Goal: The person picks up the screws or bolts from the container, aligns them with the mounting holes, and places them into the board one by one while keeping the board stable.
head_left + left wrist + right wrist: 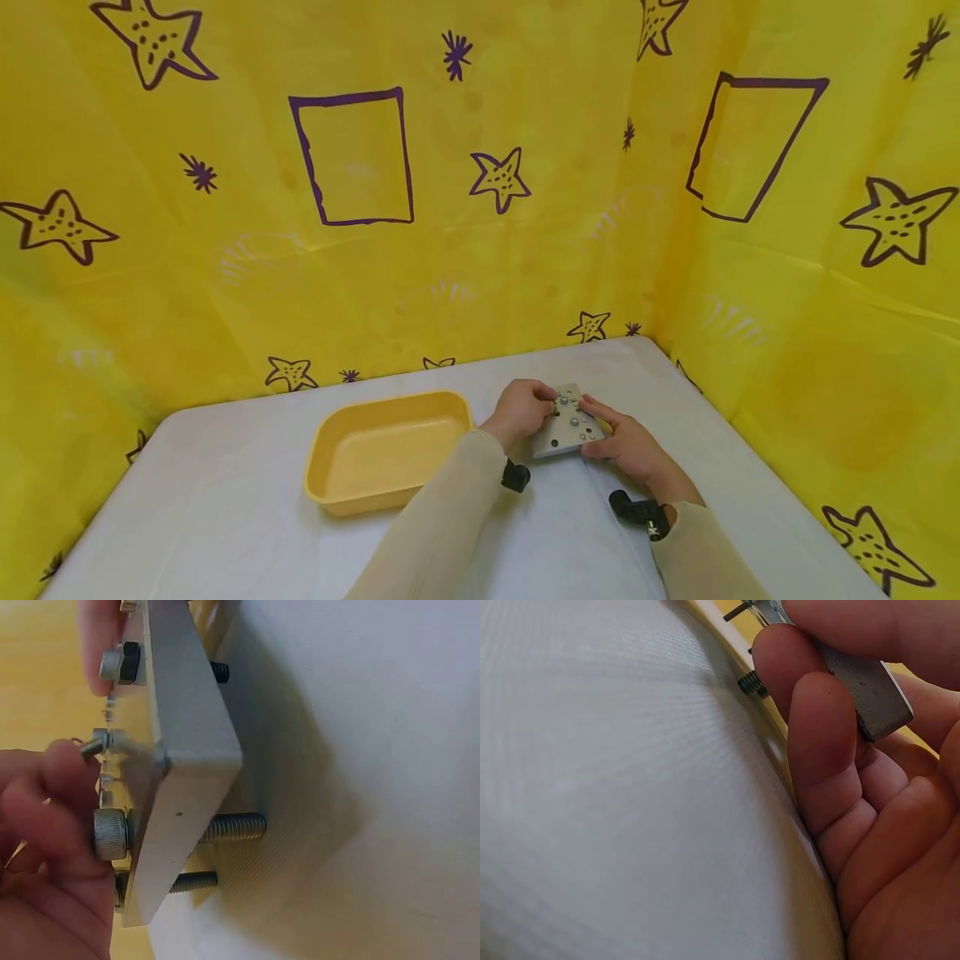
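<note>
A grey metal plate [567,439] with holes and several bolts is held slightly tilted over the white table. My right hand [628,443] grips it along its right edge, with the thumb on top and fingers curled underneath in the right wrist view. At the plate's upper left, my left hand [519,410] pinches a small screw [91,748] between its fingertips, close to the plate's face. A large socket-head bolt [111,834] sits near those fingers. Threaded bolt ends [238,826] stick out of the underside toward the table.
A yellow plastic tray [324,500] stands left of the hands, partly behind the left sleeve. The white table [225,500] reaches back to yellow cloth walls [450,267] printed with stars. Black wrist mounts [633,508] sit at both cuffs.
</note>
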`<state>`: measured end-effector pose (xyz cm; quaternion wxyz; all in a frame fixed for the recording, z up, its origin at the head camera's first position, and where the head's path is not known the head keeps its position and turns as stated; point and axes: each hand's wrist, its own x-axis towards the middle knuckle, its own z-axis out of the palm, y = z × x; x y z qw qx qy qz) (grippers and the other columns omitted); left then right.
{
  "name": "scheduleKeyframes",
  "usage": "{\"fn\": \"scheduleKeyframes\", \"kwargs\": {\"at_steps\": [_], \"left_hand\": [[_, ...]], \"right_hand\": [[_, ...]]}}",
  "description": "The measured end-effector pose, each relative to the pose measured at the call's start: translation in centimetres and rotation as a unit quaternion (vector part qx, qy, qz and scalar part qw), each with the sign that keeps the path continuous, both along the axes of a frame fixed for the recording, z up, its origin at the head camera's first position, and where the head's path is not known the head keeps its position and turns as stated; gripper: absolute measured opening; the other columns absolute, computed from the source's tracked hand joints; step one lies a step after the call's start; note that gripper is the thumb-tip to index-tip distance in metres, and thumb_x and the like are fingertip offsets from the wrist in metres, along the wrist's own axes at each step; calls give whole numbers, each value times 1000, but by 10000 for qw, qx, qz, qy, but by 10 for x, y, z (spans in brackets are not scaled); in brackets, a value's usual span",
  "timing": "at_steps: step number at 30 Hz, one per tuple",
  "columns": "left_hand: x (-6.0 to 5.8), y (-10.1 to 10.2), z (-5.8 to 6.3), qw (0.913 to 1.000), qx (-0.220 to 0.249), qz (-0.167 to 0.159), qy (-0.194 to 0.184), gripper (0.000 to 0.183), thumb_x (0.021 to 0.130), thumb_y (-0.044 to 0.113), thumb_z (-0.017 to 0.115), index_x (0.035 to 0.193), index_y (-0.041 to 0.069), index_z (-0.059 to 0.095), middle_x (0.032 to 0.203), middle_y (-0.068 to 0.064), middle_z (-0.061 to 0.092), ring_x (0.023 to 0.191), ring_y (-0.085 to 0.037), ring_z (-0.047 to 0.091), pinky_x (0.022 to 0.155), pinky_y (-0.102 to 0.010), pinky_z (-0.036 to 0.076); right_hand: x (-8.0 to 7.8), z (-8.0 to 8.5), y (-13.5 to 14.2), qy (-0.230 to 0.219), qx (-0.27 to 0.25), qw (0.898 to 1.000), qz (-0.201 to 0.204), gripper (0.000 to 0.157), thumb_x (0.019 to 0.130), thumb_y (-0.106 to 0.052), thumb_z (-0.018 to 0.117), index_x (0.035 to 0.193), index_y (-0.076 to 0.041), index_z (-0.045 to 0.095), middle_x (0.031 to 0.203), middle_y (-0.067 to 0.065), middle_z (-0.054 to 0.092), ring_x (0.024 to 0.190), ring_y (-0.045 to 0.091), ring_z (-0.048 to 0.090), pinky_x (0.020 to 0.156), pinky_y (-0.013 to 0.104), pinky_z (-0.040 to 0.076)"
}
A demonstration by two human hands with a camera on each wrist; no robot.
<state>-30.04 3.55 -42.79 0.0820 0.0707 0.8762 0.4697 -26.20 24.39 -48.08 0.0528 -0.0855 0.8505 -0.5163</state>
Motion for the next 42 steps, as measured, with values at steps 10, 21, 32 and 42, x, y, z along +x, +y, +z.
{"fn": "scheduleKeyframes", "kwargs": {"at_steps": [10,21,32,42], "left_hand": [[3,-3,-3,9980,-464,-230,366,17,92,4,65,101,11,78,100,2,69,94,-18,57,84,-33,48],[14,-14,11,9984,22,-171,534,27,99,12,61,124,13,69,107,1,64,78,-13,60,66,-28,49],[58,-75,34,9793,-1562,-85,1285,70,98,38,61,156,9,32,151,-20,36,132,-37,43,107,-51,36],[76,-129,45,9472,-2922,619,1168,78,101,54,48,158,8,24,159,-27,16,143,-52,12,109,-67,17]], "right_hand": [[-1,-6,-3,-83,-49,10000,-17,80,78,-22,84,150,-20,48,159,-5,32,148,31,17,114,58,9],[-3,-4,-7,-252,59,9996,-112,79,80,-25,83,150,-24,48,159,-9,30,148,34,15,112,62,7],[-6,-7,-8,-221,-35,9997,-12,78,80,-15,82,150,-18,47,160,-5,29,148,35,11,113,62,4],[-3,-7,-1,-541,-716,9959,-52,71,89,-15,74,152,-18,44,163,-1,22,124,33,46,90,41,50]]}}
